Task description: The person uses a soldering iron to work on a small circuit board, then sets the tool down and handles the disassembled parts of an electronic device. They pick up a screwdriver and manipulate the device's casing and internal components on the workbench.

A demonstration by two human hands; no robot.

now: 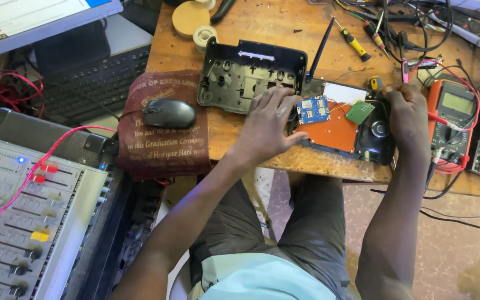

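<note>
A scarred wooden desk [284, 28] carries screwdrivers, cables, an orange multimeter [450, 119] and a black back cover [240, 75]. The opened device [351, 133], with orange and blue circuit boards showing, lies at the desk's near edge between both hands. The left hand [268, 125] presses flat on its left side, fingers spread; the right hand [406, 119] curls over its right end.

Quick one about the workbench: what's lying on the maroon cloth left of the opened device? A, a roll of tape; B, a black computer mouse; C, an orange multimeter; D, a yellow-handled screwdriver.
B: a black computer mouse lies on the maroon cloth, while the yellow-handled screwdriver and the orange multimeter lie farther right on the wooden table.
</note>
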